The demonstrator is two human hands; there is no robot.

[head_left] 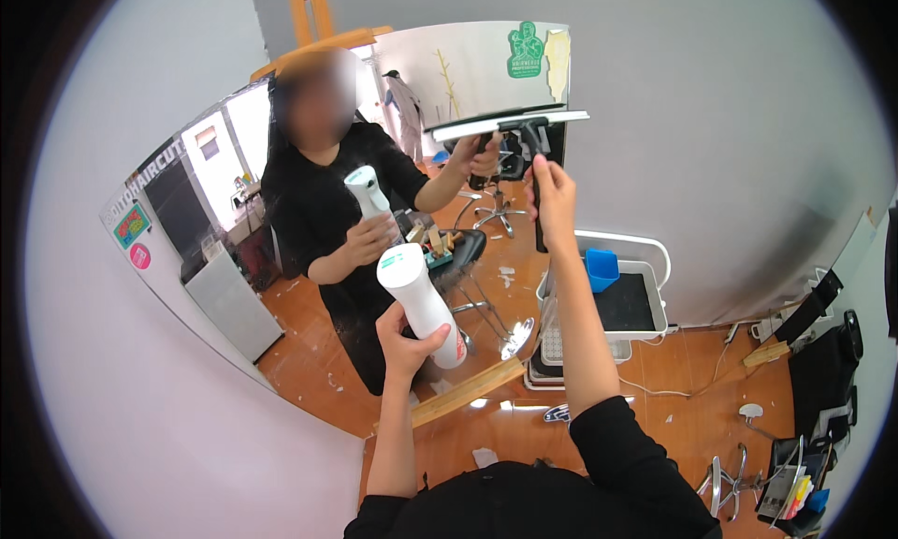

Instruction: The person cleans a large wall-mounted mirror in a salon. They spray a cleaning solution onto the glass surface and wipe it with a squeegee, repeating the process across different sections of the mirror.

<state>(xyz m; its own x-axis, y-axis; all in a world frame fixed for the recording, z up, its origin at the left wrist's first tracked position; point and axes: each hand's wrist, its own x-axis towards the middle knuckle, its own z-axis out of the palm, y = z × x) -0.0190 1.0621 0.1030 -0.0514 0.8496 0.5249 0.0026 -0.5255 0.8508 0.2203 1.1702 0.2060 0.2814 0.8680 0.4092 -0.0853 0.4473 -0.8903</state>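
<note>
My left hand (412,347) is wrapped round a white spray bottle (421,300), which leans with its top toward the mirror (468,57). Higher up, my right hand (554,197) grips the black handle of a squeegee (510,125). Its long white-edged blade lies nearly level, close to its own reflection; whether it touches the glass I cannot tell. The large mirror shows a person in black with the same bottle and squeegee. Small droplets or specks seem to dot its lower part.
Right of the mirror stands a white trolley (662,305) with a blue cup (601,269) in it. A wooden strip (468,395) runs along the mirror's foot. A cable (655,390) crosses the floor. Black salon chairs (823,380) stand at the far right.
</note>
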